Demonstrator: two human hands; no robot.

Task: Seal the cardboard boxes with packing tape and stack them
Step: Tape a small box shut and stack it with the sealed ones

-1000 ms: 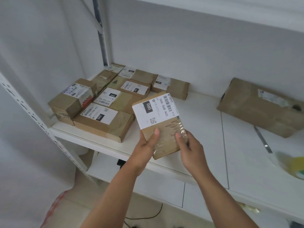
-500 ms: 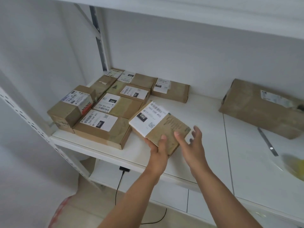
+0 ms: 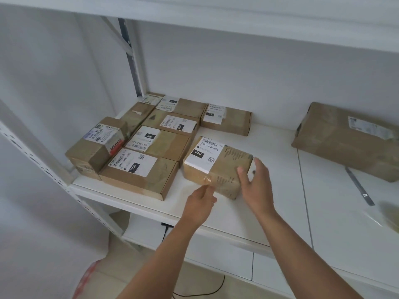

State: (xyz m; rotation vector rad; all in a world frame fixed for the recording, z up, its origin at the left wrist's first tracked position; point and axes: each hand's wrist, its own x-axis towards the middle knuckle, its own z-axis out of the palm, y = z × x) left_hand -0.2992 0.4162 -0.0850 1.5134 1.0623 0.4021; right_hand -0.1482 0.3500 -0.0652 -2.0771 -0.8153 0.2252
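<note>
Cardboard box with a white label reading 060-06B-A05 point(image 3: 218, 166) lies flat on the white shelf point(image 3: 269, 180), clear tape glinting on its near side. It sits just right of the cluster of sealed boxes point(image 3: 151, 139), a narrow gap away from the nearest one, which lies at the shelf's front edge point(image 3: 138, 172). That cluster fills the shelf's left end in one layer, labels upward, with a taller box point(image 3: 96, 145) at its far left. The right hand point(image 3: 255, 184) rests against the labelled box's near right corner, fingers straight and spread, thumb up against the side, not wrapped round it. The left hand point(image 3: 199, 207) hovers just in front of the box's near side, fingers loosely curled toward the tape patch; whether the fingertips touch it cannot be told. Well to the right of the labelled box a large brown parcel point(image 3: 349, 139) lies against the wall, and a thin grey blade-like tool point(image 3: 359, 186) lies on the shelf in front of it
</note>
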